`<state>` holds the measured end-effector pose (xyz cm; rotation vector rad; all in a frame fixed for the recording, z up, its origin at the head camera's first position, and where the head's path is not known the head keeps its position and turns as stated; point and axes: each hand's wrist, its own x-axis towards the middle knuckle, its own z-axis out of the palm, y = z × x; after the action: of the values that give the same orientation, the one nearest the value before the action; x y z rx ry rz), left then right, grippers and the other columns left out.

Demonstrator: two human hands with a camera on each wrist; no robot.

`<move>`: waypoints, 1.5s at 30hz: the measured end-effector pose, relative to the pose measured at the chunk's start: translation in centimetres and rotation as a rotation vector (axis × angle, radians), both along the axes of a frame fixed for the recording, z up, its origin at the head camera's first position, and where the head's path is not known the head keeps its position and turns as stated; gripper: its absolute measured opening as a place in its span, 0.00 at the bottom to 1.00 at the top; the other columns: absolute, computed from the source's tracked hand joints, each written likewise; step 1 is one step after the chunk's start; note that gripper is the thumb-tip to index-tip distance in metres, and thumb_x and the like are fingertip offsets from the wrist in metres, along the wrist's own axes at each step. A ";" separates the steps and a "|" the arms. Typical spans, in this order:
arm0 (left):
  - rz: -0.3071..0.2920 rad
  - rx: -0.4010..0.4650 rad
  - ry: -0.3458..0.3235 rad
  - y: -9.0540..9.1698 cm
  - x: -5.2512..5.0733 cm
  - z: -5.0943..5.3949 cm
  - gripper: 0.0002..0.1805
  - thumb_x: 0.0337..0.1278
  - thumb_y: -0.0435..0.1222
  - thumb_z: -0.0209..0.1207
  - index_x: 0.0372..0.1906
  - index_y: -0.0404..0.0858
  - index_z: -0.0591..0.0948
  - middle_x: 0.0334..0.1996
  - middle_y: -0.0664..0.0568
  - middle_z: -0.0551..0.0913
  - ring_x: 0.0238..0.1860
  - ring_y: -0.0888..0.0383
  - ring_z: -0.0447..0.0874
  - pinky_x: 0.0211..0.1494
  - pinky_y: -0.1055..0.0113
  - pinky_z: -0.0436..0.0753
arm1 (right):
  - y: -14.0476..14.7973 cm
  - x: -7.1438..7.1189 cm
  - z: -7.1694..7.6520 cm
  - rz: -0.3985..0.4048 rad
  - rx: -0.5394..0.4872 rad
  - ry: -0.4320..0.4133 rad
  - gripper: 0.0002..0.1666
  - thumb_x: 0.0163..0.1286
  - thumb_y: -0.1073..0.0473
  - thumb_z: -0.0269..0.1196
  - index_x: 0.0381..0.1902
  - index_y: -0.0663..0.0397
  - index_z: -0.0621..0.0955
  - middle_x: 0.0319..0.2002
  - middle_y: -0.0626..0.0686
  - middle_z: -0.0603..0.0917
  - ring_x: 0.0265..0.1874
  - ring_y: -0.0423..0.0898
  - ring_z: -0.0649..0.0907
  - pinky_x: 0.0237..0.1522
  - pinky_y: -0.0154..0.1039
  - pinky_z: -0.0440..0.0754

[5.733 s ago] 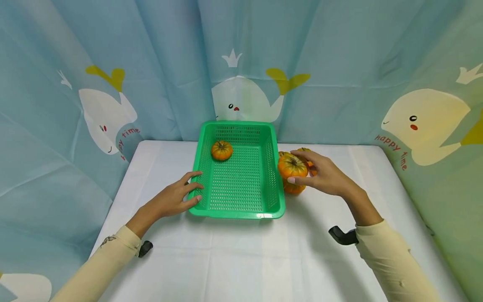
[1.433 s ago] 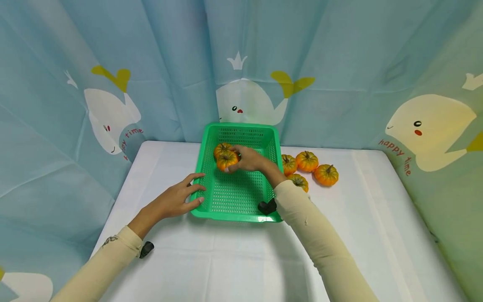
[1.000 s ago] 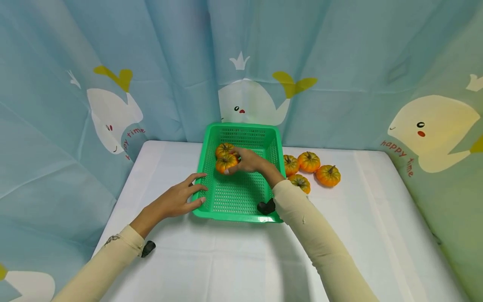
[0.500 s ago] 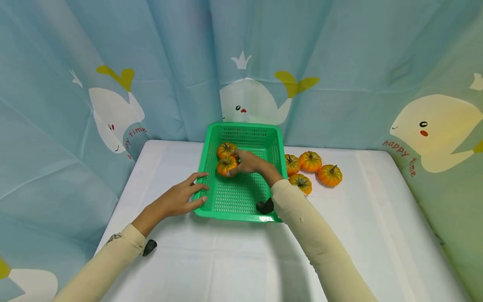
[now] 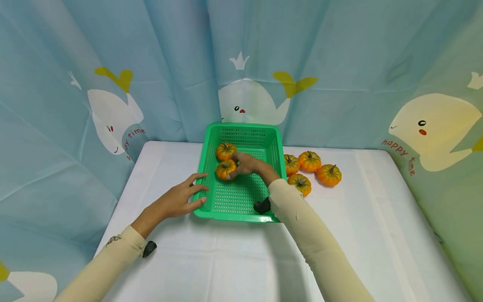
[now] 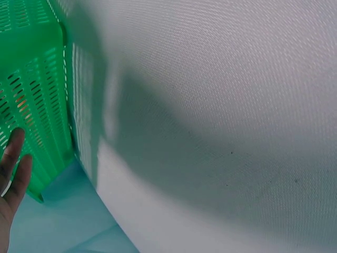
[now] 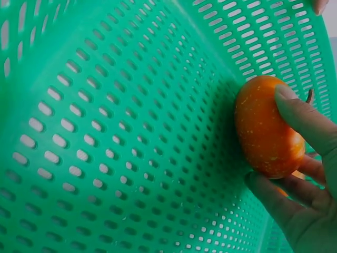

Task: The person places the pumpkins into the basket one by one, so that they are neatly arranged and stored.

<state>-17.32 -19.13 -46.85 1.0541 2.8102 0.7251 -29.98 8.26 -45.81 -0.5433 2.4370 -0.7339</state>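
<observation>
My right hand [image 5: 247,164] is inside the green plastic basket [image 5: 238,217], thumb and fingers around a small orange pumpkin [image 5: 225,169]. In the right wrist view this pumpkin [image 7: 266,126] sits against the perforated basket floor, between the thumb and the fingers beneath. Just behind it lies a second small pumpkin [image 5: 226,151], near the basket's left wall. My left hand [image 5: 177,199] rests at the left rim of the basket, its spread fingers lying over the edge. In the left wrist view, only some fingers [image 6: 19,179] show, beside the slotted wall.
Several more small pumpkins [image 5: 309,161] lie on the white tabletop [image 5: 358,226] right of the basket. The nearest ones are close to its right wall. A blue curtain [image 5: 339,63] with whale prints hangs behind the table.
Earlier the right hand held a pumpkin over the group on the right. It has since carried it into the basket and shifted slightly nearer to me. The left hand stays at the rim.
</observation>
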 end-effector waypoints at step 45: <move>0.001 0.017 -0.003 0.1 0.0 0.0 0.21 0.72 0.50 0.56 0.59 0.42 0.81 0.76 0.48 0.61 0.51 0.50 0.85 0.49 0.53 0.83 | 0.8 0.0 0.3 0.028 0.057 -0.073 0.45 0.59 0.57 0.76 0.70 0.53 0.66 0.67 0.63 0.73 0.67 0.59 0.72 0.66 0.53 0.73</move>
<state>-17.32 -19.07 -46.90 1.0526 2.8072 0.7518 -29.97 9.04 -45.49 -0.5181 2.3711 -0.6591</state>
